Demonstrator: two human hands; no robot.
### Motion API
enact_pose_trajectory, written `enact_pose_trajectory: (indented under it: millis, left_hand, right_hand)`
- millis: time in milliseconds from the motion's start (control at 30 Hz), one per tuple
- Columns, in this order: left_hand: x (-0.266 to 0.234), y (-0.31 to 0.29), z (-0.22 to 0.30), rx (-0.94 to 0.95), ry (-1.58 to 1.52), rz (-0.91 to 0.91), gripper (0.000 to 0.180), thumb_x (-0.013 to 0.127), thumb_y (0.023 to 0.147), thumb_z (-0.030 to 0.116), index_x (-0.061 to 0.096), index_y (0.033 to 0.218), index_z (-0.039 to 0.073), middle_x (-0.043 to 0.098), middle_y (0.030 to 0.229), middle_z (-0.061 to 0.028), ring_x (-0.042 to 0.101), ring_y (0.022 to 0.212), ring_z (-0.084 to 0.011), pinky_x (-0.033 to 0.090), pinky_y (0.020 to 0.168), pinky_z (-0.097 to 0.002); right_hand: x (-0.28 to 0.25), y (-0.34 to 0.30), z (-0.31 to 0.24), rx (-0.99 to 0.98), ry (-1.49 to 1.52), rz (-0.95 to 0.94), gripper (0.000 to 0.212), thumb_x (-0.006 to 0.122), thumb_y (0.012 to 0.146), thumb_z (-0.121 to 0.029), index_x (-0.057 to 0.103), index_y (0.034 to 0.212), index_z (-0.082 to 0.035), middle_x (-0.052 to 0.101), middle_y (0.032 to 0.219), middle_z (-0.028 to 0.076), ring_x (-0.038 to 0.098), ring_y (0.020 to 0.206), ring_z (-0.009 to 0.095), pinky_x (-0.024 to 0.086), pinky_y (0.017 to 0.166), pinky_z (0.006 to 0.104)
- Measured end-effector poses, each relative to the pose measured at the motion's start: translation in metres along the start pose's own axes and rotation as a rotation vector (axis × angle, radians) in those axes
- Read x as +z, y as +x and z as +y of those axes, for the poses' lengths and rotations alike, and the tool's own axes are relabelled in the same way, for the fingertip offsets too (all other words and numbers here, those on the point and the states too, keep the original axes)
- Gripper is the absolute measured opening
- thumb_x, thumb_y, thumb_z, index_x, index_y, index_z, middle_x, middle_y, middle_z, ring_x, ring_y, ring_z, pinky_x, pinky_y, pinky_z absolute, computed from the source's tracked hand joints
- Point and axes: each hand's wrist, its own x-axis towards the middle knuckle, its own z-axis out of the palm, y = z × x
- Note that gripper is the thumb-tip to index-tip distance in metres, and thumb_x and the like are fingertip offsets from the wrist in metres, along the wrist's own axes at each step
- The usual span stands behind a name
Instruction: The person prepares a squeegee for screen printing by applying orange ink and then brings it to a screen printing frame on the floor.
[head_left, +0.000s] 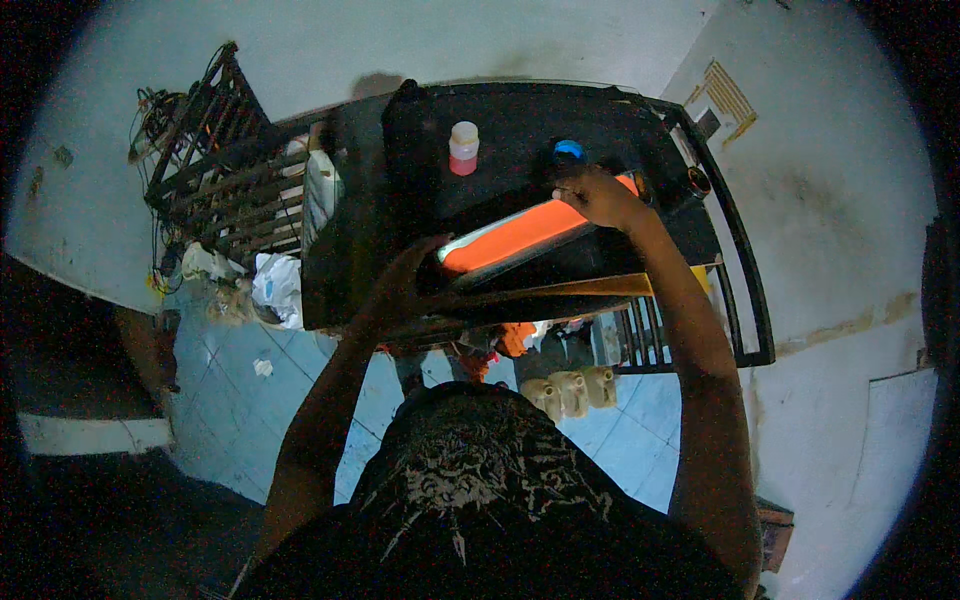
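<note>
A long, bright-orange rectangular panel with a pale edge [525, 232] slants mid-frame over the black worktop [525, 112]. The left hand [412, 268] is at its lower-left end, the right hand [600, 198] bends over its upper-right; I cannot tell whether either grips. Swinging it upward could topple the translucent, pink-filled plastic bottle [463, 150].

The worktop [515, 115] lay open between the bottle [464, 150] and blue cap [568, 151], but the orange strip [530, 236] barred the near side.
</note>
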Motion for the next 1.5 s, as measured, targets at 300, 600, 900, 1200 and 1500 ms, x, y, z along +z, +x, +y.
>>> enact_pose_trajectory:
  millis: [300, 600, 900, 1200, 1500]
  left_hand:
    - [0.001, -0.003, 0.003, 0.077, 0.005, 0.032, 0.079, 0.082, 0.071, 0.023, 0.041, 0.136, 0.007, 0.048, 0.135, -0.0179, 0.047, 0.125, -0.0345, 0.04, 0.103, -0.0432]
    - [0.005, -0.001, -0.013, 0.103, 0.189, 0.053, 0.085, 0.084, 0.066, 0.035, 0.043, 0.135, 0.008, 0.048, 0.136, -0.0165, 0.047, 0.125, -0.0348, 0.039, 0.103, -0.043]
    - [0.006, -0.01, -0.007, -0.032, 0.343, 0.076, 0.079, 0.083, 0.066, 0.027, 0.046, 0.133, 0.007, 0.052, 0.132, -0.0173, 0.051, 0.121, -0.0342, 0.04, 0.103, -0.041]
    - [-0.027, -0.059, 0.043, -0.081, 0.31, 0.102, 0.072, 0.077, 0.064, 0.014, 0.05, 0.13, 0.005, 0.059, 0.121, -0.021, 0.056, 0.113, -0.0342, 0.043, 0.098, -0.0387]
    - [-0.071, -0.213, 0.091, -0.075, 0.239, 0.071, 0.079, 0.084, 0.06, 0.017, 0.049, 0.129, 0.003, 0.061, 0.117, -0.0149, 0.059, 0.109, -0.0272, 0.046, 0.092, -0.0358]
  right_hand:
    - [-0.01, 0.001, -0.014, 0.096, 0.138, -0.178, 0.038, 0.048, 0.096, -0.04, 0.064, 0.101, -0.005, 0.066, 0.094, 0.018, 0.063, 0.088, 0.035, 0.049, 0.079, 0.0428]
    - [-0.006, 0.006, -0.005, 0.053, 0.17, -0.219, 0.039, 0.046, 0.097, -0.039, 0.065, 0.106, -0.006, 0.065, 0.105, 0.018, 0.061, 0.099, 0.036, 0.048, 0.088, 0.0431]
    - [-0.009, 0.01, -0.006, -0.021, 0.186, -0.237, 0.041, 0.045, 0.097, -0.04, 0.063, 0.1, -0.003, 0.064, 0.099, 0.019, 0.06, 0.096, 0.038, 0.047, 0.086, 0.0461]
    - [-0.024, 0.01, -0.063, -0.078, 0.246, -0.254, 0.037, 0.048, 0.098, -0.035, 0.057, 0.093, 0.001, 0.059, 0.079, 0.019, 0.055, 0.075, 0.026, 0.045, 0.073, 0.0404]
    - [-0.038, -0.032, -0.225, -0.089, 0.233, -0.719, 0.047, 0.045, 0.098, -0.04, 0.055, 0.127, -0.004, 0.056, 0.126, 0.019, 0.052, 0.12, 0.03, 0.038, 0.103, 0.0351]
